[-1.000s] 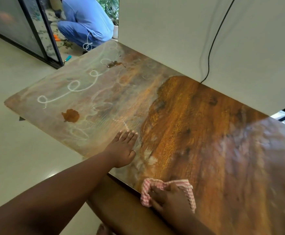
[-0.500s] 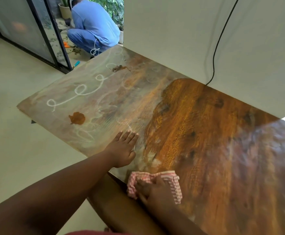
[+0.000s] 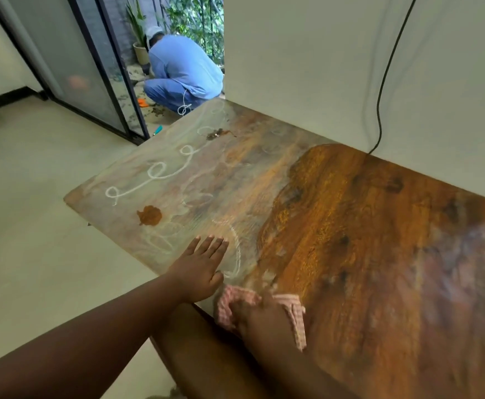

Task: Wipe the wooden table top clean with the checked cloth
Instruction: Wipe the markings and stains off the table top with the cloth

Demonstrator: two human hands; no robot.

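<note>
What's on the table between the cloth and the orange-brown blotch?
In the head view, the flat left hand and pale chalky loops on dusty wood lie between the checked cloth and the blotch.

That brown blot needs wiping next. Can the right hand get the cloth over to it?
Probably yes: the right hand grips the checked cloth; nothing stands between it and the brown blot, though the left hand rests close by.

On the long wooden bench (image 3: 336, 203), the pink checked cloth (image 3: 290, 306) lies at the near edge under the right hand (image 3: 255, 315); the left hand (image 3: 201, 269) rests flat just left of the cloth.
</note>
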